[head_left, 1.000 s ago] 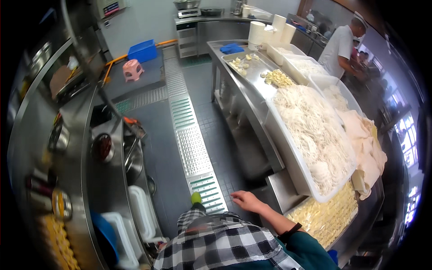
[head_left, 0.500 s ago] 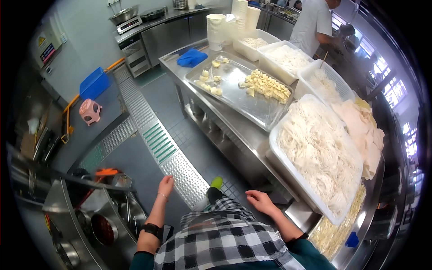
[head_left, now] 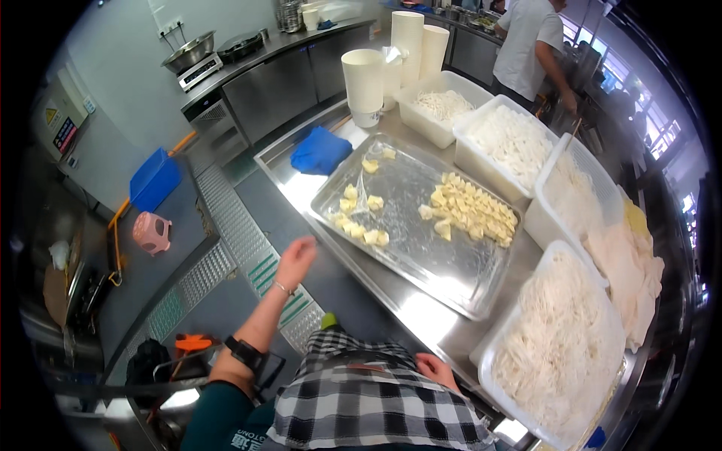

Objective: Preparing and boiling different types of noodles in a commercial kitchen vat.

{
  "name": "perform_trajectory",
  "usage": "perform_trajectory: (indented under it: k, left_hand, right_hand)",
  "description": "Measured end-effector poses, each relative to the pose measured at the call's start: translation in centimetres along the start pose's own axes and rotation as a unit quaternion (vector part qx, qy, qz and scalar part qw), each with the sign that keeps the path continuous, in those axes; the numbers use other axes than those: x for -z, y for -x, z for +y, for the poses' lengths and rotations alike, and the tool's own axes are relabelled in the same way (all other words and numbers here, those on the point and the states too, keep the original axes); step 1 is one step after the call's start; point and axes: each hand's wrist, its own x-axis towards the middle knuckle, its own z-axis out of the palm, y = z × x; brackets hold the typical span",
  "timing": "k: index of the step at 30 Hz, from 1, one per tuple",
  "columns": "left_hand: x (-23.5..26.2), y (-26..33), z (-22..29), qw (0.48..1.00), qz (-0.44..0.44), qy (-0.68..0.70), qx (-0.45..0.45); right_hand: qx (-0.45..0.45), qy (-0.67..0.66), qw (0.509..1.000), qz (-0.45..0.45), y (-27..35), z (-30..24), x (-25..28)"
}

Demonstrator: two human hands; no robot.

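My left hand (head_left: 298, 258) reaches forward over the floor, just short of the near edge of the steel table (head_left: 361, 274). Nothing is in it, and its fingers are loosely bent. Low by my apron hangs my right hand (head_left: 438, 371), partly hidden, with loose fingers and no object visible in it. Ahead on the table is a shallow metal tray (head_left: 376, 252). Small yellow folded pieces like wontons (head_left: 470, 210) sit in rows on its right side. A few looser pieces (head_left: 365, 234) lie along its left side. A tub of white noodles (head_left: 556, 346) stands nearest my right hand.
More white tubs (head_left: 504, 146) of noodles line the table's far side. Tall stacks of paper bowls (head_left: 364, 83) and a blue cloth (head_left: 321, 150) are at its far left corner. A person (head_left: 529, 49) stands beyond. A pink stool (head_left: 152, 232) and blue crate (head_left: 156, 179) are at left.
I have come closer to the table, and the tray appears nearer. My left hand has moved forward and right; my right hand has drawn in beside my apron.
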Motion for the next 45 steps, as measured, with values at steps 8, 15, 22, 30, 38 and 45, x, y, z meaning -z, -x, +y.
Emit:
perform_trajectory:
  k: [8, 15, 22, 30, 38, 45]
  left_hand:
    - [0.4, -31.5, 10.5, 0.972, 0.011, -0.033, -0.231]
    - [-5.6, -56.7, 17.4, 0.93, -0.026, -0.162, -0.33]
    - [-10.8, -70.6, 18.4, 0.883, -0.153, -0.351, -0.272]
    - [-13.5, -72.8, 18.6, 0.784, -0.309, -0.461, -0.277]
    - [-11.0, -72.5, 19.9, 0.837, -0.192, -0.288, -0.424]
    - [-9.9, -68.7, 24.9, 0.878, -0.303, -0.035, -0.369]
  right_hand:
    - [-0.142, -0.091, 0.942, 0.289, -8.7, -11.8, -0.7]
    - [-0.136, -0.009, 0.909, 0.393, -19.0, -17.2, 0.5]
    - [-0.15, -0.017, 0.899, 0.411, -24.3, -22.0, 1.6]
    - [-0.026, 0.113, 0.926, 0.358, -33.5, -29.4, 10.1]
    - [0.063, 0.125, 0.939, 0.315, -48.5, -37.3, 19.6]
    - [0.244, 0.065, 0.87, 0.424, -60.2, -46.8, 24.6]
